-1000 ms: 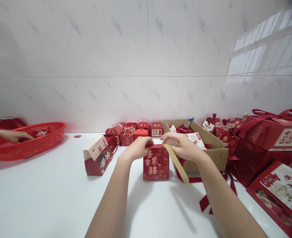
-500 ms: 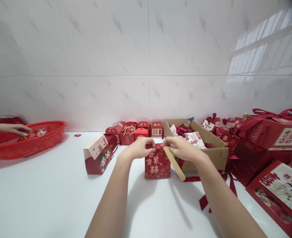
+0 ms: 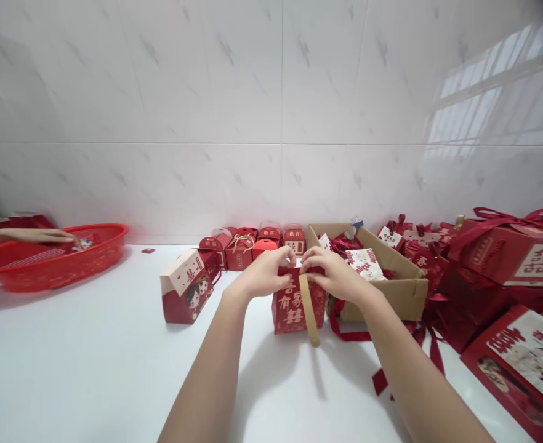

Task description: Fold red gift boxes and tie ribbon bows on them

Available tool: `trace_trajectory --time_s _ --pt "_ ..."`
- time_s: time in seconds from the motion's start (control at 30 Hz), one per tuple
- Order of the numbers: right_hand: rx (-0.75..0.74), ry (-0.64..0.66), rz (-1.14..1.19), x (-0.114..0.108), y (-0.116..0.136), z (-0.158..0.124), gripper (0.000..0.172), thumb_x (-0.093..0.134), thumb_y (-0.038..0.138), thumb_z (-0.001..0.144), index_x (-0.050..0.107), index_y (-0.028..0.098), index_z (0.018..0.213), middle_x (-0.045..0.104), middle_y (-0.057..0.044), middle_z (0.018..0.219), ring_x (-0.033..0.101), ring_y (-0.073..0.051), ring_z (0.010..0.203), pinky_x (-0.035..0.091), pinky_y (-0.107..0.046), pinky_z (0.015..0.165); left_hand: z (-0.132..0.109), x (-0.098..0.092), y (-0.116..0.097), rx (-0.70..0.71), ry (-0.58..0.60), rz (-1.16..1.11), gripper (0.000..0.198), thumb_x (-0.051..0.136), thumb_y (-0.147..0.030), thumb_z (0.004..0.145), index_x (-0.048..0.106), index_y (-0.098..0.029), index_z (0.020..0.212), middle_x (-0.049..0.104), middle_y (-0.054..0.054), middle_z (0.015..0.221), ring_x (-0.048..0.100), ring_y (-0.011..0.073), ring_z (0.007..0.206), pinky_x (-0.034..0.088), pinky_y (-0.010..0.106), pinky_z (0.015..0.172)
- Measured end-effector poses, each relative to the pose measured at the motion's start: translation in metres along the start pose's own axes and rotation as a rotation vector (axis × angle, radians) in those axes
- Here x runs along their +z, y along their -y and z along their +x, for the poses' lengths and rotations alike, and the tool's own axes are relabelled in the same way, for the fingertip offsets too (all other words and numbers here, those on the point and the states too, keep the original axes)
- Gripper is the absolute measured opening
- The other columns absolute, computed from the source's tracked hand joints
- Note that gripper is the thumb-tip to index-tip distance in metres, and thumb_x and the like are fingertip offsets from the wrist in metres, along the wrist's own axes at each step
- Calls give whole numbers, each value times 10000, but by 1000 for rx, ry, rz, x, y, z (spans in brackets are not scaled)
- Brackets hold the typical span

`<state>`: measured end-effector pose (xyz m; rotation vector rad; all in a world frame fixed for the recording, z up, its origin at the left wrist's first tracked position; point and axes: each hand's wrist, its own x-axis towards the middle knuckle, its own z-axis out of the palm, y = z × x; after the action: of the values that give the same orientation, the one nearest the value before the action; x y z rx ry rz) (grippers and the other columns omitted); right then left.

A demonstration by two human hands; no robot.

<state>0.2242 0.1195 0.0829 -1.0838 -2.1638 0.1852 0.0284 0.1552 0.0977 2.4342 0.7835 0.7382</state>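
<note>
Before me, a dark red paper gift box [image 3: 286,317] with gold Chinese characters stands on the white table. My left hand [image 3: 271,271] pinches the top edge of this box on its left. On the right, my right hand [image 3: 329,271] has its fingers closed on the top edge too. A tan strap [image 3: 312,320] with a rounded end hangs from beside my right fingertips, across the front of the box. My fingers partly cover the top of the box, so I cannot tell how the strap is attached.
A cream-and-red gift box [image 3: 188,292] stands left. Several small red boxes [image 3: 241,249] line the wall. A cardboard box [image 3: 403,298] with red pieces stands right, near red ribbon [image 3: 352,335] and stacked gift boxes [image 3: 521,363]. Far left, another person's hand [image 3: 52,236] reaches into a red basin [image 3: 63,271].
The tan strap has swung left, now lying across the box's front. The box has turned slightly, and its top edge looks more spread. The other person's hand has moved right over the basin.
</note>
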Motion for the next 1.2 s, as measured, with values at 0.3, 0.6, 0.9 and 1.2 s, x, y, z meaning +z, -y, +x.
trace_trajectory --time_s 0.3,0.6,0.9,1.2 --pt "-66 -336 290 -21 26 -10 86 570 164 820 561 215 888 611 -29 904 606 -159 859 500 -314 768 -21 -16 -55 124 -191 113 185 500 -98 775 460 -217 911 591 8 893 632 179 901 488 255 680" --pt "-185 -505 134 -22 39 -16 69 603 159 799 552 188 763 570 -10 698 538 -130 631 460 -274 586 -31 -15 -72 260 -281 95 259 561 -162 821 471 -214 1058 658 39 967 648 164 887 538 258 686" --pt "-526 -538 -9 -18 47 -13 128 554 92 826 555 211 779 593 -12 738 595 -129 702 485 -246 579 -43 -16 -95 548 -661 -42 121 621 -151 810 641 -248 880 693 5 799 659 158 779 578 315 698" --pt "-629 -514 -80 -18 49 -17 189 549 28 812 577 212 781 623 -13 763 598 -132 725 490 -333 717 -46 -20 -90 370 -563 -171 239 519 -169 872 632 -213 1078 690 45 912 659 129 734 574 222 597"
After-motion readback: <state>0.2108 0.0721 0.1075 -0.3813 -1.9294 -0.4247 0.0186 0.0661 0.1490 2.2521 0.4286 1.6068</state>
